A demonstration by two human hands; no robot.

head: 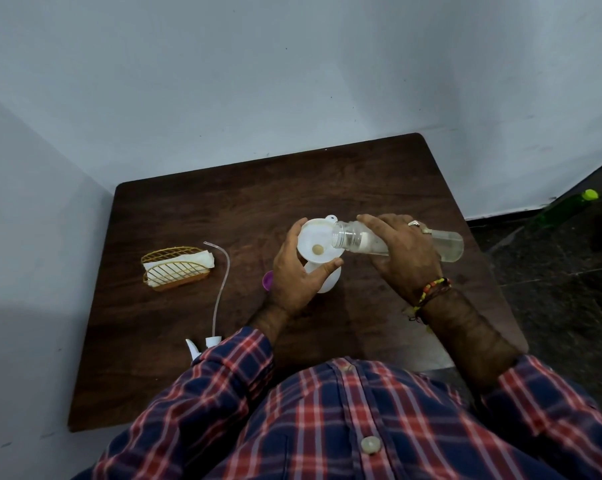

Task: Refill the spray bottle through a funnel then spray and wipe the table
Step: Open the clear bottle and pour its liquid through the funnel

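A white funnel [315,242] sits in the neck of the white spray bottle [329,280] at the middle of the dark wooden table [195,209]. My left hand [294,271] curls around the funnel and bottle, thumb on the near rim. My right hand [401,252] grips a clear plastic water bottle [349,237], tipped almost flat, its open mouth over the funnel's right rim. The spray head [202,346] with its long dip tube [223,271] lies on the table at the near left, partly behind my left sleeve.
A gold wire holder with white napkins [176,268] stands at the table's left. A purple cap [267,280] lies just left of my left hand. White walls close the table's far and left sides. A green bottle [569,209] stands on the dark floor at the right.
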